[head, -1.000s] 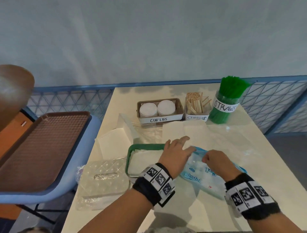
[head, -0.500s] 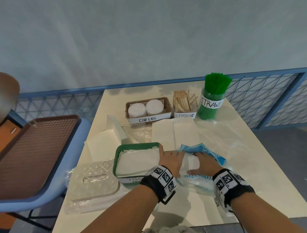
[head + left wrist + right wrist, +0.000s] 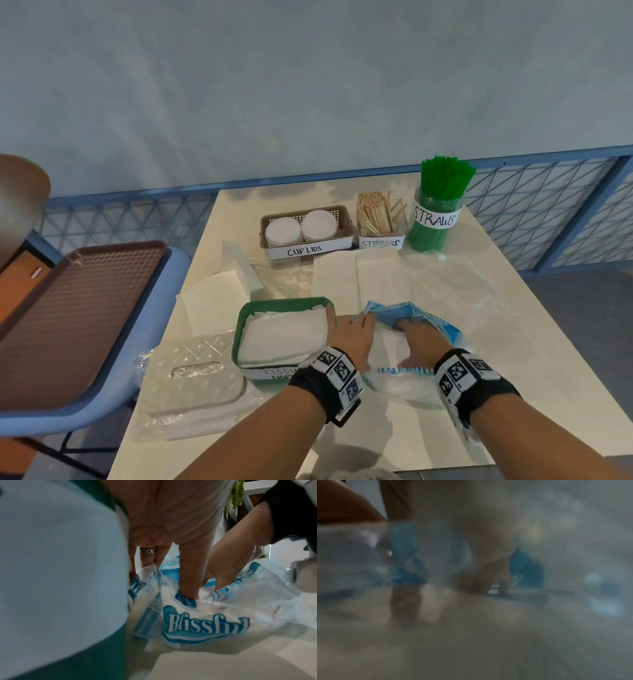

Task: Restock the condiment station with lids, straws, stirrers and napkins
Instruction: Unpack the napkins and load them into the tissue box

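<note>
A green basket point(image 3: 239, 329) labelled for tissue holds a stack of white napkins point(image 3: 284, 335). Right beside it lies a clear and blue napkin packet point(image 3: 428, 318), printed "Blissful" in the left wrist view point(image 3: 205, 622). My left hand point(image 3: 349, 329) sits at the packet's left edge. Its thumb digs into the wrapper and its fingers run down the other side point(image 3: 171, 574). My right hand point(image 3: 416, 337) reaches into the crumpled blue end, and its fingertips are hidden in the plastic. The right wrist view is blurred, showing curled fingers point(image 3: 471, 582) against blue film.
At the back stand a brown basket of cup lids point(image 3: 342, 219), a stirrer box point(image 3: 375, 219) and a jar of green straws point(image 3: 435, 219). Loose white sheets point(image 3: 359, 277) and a clear patterned lid point(image 3: 195, 373) lie on the table. A brown tray point(image 3: 75, 308) rests on a blue chair at left.
The packet's blue wrapper has bunched up toward the far end. My right hand slid from flat on the white stack deeper into the blue plastic. My left hand stayed at the basket's right side.
</note>
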`<state>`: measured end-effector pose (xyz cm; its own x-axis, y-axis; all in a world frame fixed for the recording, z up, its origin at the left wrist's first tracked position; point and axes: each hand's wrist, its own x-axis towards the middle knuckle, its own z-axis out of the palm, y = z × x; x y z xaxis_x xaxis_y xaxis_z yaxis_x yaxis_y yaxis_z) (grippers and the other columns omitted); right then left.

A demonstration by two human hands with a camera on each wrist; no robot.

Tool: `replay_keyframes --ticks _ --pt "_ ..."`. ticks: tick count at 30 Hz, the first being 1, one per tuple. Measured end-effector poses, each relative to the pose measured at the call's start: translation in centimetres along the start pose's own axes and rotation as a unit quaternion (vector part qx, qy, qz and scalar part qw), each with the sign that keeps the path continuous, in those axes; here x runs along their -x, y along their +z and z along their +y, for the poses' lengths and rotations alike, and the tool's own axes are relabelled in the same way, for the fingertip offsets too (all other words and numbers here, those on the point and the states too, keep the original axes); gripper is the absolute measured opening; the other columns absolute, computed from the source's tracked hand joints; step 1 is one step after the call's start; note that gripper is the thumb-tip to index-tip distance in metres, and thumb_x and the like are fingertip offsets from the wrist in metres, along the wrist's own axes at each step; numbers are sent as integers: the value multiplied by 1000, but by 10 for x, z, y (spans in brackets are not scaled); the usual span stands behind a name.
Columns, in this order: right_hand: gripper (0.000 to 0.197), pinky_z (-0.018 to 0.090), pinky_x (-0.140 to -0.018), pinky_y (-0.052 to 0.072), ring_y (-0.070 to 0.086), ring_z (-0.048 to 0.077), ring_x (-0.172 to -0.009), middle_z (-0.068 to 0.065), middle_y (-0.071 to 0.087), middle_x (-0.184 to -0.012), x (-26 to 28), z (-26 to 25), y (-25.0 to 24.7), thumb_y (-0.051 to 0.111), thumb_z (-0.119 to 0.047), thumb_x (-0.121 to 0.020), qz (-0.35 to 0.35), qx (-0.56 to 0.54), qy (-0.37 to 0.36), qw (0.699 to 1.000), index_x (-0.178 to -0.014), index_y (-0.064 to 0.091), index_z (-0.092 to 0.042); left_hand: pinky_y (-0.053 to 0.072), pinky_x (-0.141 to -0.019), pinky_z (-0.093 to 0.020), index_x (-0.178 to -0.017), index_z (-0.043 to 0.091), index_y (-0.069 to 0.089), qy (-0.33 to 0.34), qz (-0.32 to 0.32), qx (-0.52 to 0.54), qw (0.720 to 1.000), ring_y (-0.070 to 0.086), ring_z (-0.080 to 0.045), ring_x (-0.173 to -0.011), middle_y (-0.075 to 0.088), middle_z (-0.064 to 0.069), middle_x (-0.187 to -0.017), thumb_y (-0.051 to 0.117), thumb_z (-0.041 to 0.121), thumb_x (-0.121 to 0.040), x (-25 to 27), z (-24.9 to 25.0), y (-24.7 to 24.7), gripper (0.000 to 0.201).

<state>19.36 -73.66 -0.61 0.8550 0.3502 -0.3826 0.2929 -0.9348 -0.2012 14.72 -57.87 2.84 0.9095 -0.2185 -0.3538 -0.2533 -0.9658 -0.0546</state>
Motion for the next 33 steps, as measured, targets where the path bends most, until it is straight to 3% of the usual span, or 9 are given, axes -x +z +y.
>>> replay_keyframes --ticks 4,10,15,21,28,31,33 --pt "73 27 -109 29 37 21 -131 5 40 -141 3 -1 6 75 -29 -74 22 5 -33 999 -136 40 -17 -7 -109 -66 -148 7 3 -18 -9 2 1000 29 -31 -138 15 -9 -157 65 29 -83 0 0 0 94" --pt "76 26 -108 27 39 17 -129 -1 37 -144 20 -7 11 67 -17 -80 57 3 -103 993 -144 28 -28 -9 -107 -67 -148 6 3 -37 -5 9 999 33 -32 -135 11 -10 -157 66 24 -81 -2 1 1 94" --pt "68 26 -105 29 39 19 -125 3 38 -138 21 -13 12 65 -15 -82 51 22 -97 994 -142 35 -24 -8 -107 -67 -148 5 4 -54 22 22 998 37 -32 -131 12 -10 -157 61 16 -82 -1 2 4 88" --pt "47 26 -107 32 44 22 -126 8 47 -136 17 -15 13 61 -19 -87 -4 36 -24 999 -131 47 -10 -11 -105 -66 -148 5 6 -46 49 24 997 38 -35 -129 12 -10 -157 57 9 -84 2 2 6 82" --pt "56 21 -108 24 36 18 -134 4 41 -145 24 -7 4 56 -17 -91 -28 -67 -36 997 -142 35 -13 -5 -108 -68 -148 8 4 -39 23 22 999 36 -34 -131 8 -8 -158 58 13 -85 2 -2 3 83" --pt "51 19 -95 32 49 18 -122 3 54 -131 27 -3 -11 64 -16 -86 6 -169 -61 984 -133 47 -12 -3 -110 -67 -148 11 2 -36 -5 36 999 34 -31 -134 5 -4 -159 62 22 -85 1 -5 -3 88" --pt "47 19 -89 36 54 15 -110 2 59 -120 32 0 -26 68 -12 -83 47 -279 -65 957 -127 53 -12 -2 -110 -66 -149 12 2 -43 -16 45 998 37 -28 -132 8 -2 -158 66 24 -82 1 -7 -6 93"
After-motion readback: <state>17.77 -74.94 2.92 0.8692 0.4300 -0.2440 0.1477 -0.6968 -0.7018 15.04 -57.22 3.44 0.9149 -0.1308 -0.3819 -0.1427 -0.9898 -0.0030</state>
